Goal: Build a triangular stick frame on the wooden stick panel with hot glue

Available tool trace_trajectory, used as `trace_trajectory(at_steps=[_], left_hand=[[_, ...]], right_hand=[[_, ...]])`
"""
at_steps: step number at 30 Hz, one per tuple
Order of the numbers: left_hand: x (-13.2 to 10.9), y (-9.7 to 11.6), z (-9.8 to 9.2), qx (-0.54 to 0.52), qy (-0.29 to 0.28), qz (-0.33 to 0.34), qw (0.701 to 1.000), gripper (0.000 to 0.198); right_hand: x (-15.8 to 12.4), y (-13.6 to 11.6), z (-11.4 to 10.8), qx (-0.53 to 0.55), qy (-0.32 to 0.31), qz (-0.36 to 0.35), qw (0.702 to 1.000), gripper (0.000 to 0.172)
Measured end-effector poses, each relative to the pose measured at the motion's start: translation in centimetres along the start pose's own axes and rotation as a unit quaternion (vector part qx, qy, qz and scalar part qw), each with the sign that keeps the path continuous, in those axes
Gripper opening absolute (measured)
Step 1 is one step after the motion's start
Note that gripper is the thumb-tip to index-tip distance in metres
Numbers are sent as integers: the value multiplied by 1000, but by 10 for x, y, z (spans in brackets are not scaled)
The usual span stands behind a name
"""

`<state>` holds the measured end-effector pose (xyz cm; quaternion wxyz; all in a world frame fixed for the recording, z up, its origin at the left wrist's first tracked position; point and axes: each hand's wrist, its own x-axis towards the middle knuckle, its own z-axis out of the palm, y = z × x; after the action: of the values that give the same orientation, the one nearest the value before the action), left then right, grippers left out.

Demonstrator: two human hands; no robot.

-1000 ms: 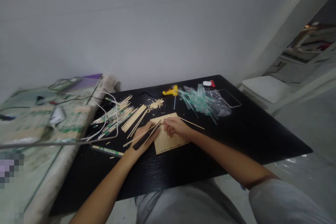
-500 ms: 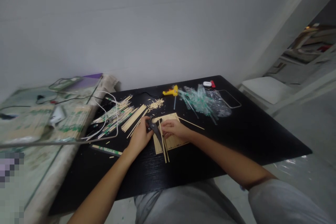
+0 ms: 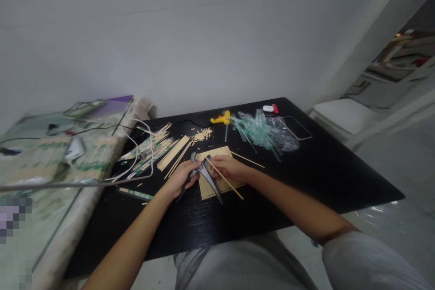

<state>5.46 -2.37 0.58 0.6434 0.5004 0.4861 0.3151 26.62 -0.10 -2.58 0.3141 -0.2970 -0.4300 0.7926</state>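
My left hand is closed around a pair of dark grey cutters, whose handles point toward me over the black table. My right hand pinches a thin bamboo stick that slants down to the right, its far end at the cutter's jaws. Both hands rest over a flat mat of glued bamboo sticks lying on the table.
Loose bamboo sticks and wrapped chopsticks lie to the left with a white cable. A yellow glue gun, clear wrappers and short offcuts lie further back. A cluttered surface adjoins on the left.
My left hand has turned the cutters from lying along my palm to gripped at the stick's end. The stick swung from pointing left to slanting down right in my right hand.
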Motion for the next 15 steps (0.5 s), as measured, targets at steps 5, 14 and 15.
trace_trajectory(at_steps=[5, 14, 15], left_hand=[[-1, -4, 3, 11, 6, -6, 1000, 53], [0, -5, 0, 20, 2, 5, 1000, 56], [0, -6, 0, 13, -1, 5, 1000, 56]], right_hand=[[-1, -1, 2, 21, -10, 17, 1000, 42], [0, -5, 1, 4, 0, 36, 999, 29], [0, -5, 1, 3, 2, 35, 999, 29]])
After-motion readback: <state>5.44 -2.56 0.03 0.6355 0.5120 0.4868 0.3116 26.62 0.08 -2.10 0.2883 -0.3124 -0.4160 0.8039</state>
